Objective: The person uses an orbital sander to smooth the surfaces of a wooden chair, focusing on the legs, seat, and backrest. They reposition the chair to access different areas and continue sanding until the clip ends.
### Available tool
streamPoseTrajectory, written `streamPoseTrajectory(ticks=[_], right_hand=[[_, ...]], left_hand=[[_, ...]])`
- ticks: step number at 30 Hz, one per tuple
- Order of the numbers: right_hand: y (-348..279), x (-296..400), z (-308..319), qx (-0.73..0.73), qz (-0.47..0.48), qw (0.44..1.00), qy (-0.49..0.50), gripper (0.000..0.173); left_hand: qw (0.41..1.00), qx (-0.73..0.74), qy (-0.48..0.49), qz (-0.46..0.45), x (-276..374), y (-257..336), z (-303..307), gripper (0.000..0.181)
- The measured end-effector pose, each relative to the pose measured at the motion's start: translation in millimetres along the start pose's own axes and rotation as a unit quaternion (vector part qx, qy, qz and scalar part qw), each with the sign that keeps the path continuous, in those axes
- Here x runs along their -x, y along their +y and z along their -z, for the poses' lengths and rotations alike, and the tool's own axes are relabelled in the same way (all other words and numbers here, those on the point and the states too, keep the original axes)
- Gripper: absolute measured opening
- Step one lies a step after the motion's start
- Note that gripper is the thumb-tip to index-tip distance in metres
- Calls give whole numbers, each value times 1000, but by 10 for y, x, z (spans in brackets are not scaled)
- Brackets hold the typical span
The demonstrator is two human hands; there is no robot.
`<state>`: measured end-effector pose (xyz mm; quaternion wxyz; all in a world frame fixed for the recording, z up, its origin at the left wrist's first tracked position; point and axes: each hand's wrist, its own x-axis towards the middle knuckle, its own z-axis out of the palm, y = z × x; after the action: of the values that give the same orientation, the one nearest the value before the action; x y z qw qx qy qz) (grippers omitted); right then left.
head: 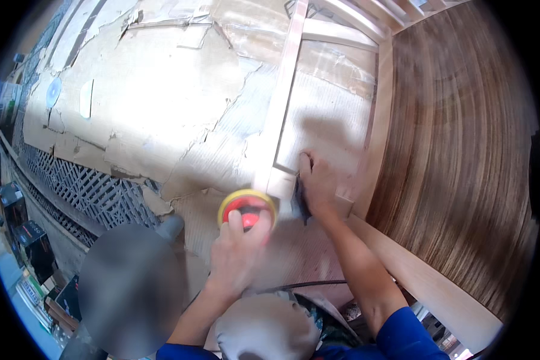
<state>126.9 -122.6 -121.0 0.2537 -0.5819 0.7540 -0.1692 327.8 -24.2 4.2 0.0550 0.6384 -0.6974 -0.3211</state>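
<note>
My left hand (pixel 238 252) grips a round red power sander (pixel 248 219) with a yellow disc rim, blurred at its edge. The sander is at the near end of a pale wooden rail (pixel 281 108), against the corner of a wooden frame. Curled over the frame's short crosspiece (pixel 281 182), my right hand (pixel 318 182) covers part of that piece. A dark narrow thing (pixel 302 202) shows beside the palm; what it is cannot be made out. The frame's other long rail (pixel 380 117) runs along the right.
Torn cardboard (pixel 153 90) covers the work surface, over a plastic lattice (pixel 90 189). A wood-grain panel (pixel 450 148) fills the right side. A blurred grey round object (pixel 132 292) rises at lower left. Boxes (pixel 36 243) stand at far left; a dark cord (pixel 301 284) crosses before me.
</note>
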Motion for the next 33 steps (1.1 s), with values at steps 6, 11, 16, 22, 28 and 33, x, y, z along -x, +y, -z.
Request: streamPoseTrajectory(ticks=[6,11,16,22,28,33], right_hand=[[-45,97,38,82,-39,994,-61,34],[28,88,-55,33,2,998,-44,34],[-112,84,-2,70,-3,996,-48,32],[-178,55,5,106,-82,987,-83,31],[-78,39,-45,48,16,998,-31,31],[-81,7,20,41,-7,999,-28,30]], left_hand=[[995,37,87,-23,-1609,121,214,53],[982,115,147,-26,-3422,126,621,61],[968,216,113,-61,-4646,0,1026,74],[905,424,27,-16,-4538,-270,875,53],[887,460,8,28,-2589,-500,554,53],[789,585,-59,179,-836,-707,115,47]])
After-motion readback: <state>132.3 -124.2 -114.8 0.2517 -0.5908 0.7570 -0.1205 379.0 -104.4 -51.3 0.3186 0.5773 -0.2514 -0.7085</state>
